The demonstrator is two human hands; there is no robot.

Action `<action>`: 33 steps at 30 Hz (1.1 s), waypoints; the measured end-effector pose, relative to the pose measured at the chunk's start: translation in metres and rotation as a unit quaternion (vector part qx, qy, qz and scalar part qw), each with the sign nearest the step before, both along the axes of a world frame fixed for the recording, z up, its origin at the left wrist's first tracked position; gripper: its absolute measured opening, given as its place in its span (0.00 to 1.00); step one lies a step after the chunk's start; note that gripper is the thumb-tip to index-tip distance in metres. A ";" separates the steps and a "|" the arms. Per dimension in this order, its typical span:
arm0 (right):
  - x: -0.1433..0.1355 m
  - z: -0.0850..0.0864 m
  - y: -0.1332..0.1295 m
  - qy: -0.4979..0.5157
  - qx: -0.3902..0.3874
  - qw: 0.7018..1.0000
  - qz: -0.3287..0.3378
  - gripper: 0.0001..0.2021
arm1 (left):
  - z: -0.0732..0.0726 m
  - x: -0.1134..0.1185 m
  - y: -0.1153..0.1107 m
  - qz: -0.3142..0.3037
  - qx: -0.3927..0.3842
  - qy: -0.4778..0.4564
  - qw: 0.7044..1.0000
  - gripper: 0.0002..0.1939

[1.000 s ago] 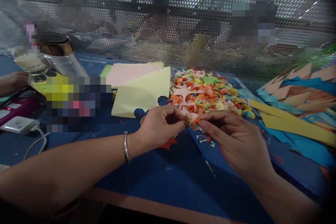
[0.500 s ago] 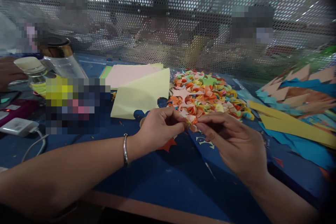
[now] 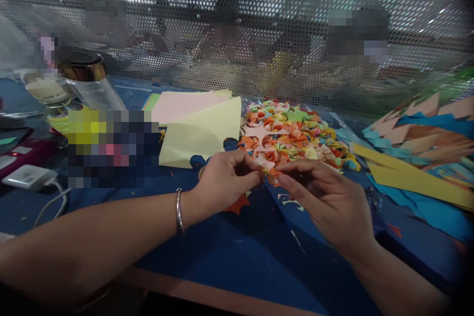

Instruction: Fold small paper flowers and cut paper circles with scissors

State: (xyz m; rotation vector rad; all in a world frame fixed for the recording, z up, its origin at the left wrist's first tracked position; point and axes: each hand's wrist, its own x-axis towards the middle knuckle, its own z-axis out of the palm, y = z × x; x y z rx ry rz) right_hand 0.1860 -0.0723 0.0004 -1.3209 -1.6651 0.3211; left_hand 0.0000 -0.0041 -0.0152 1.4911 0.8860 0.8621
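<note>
Between my two hands is a small orange folded paper flower (image 3: 273, 173), partly covered by fingers. My left hand (image 3: 231, 180), with a silver bangle on its wrist, pinches the left side of it between thumb and forefinger. On the right side my right hand (image 3: 329, 202) grips it with thumb and fingertips. Just behind lies a heap of colourful folded paper flowers (image 3: 296, 133), and a flat pale pink star cutout (image 3: 260, 133) rests against it. An orange paper star (image 3: 239, 205) lies under my left hand. A thin metal-tipped tool (image 3: 296, 239) lies below the flower.
Pale yellow sheet (image 3: 200, 133) and pink sheet (image 3: 181, 106) lie at centre left. Folded paper strips (image 3: 418, 177) spread on the right. A glass tumbler (image 3: 98, 91), a bottle (image 3: 52, 94) and a white charger (image 3: 29, 177) stand left. A perforated metal panel (image 3: 259, 24) closes the back.
My fingers have shifted slightly around the orange paper flower, and more of it shows. The other person's hand at the far left has left the view.
</note>
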 end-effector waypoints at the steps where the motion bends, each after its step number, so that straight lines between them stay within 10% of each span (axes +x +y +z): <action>1: 0.000 0.001 0.000 0.002 -0.001 1.000 0.004 0.03 | 0.000 0.000 0.000 0.001 0.008 0.001 1.000 0.07; 33: 0.000 -0.001 0.003 0.018 -0.024 0.999 0.019 0.05 | 0.010 -0.004 -0.007 0.043 0.145 0.099 0.983 0.06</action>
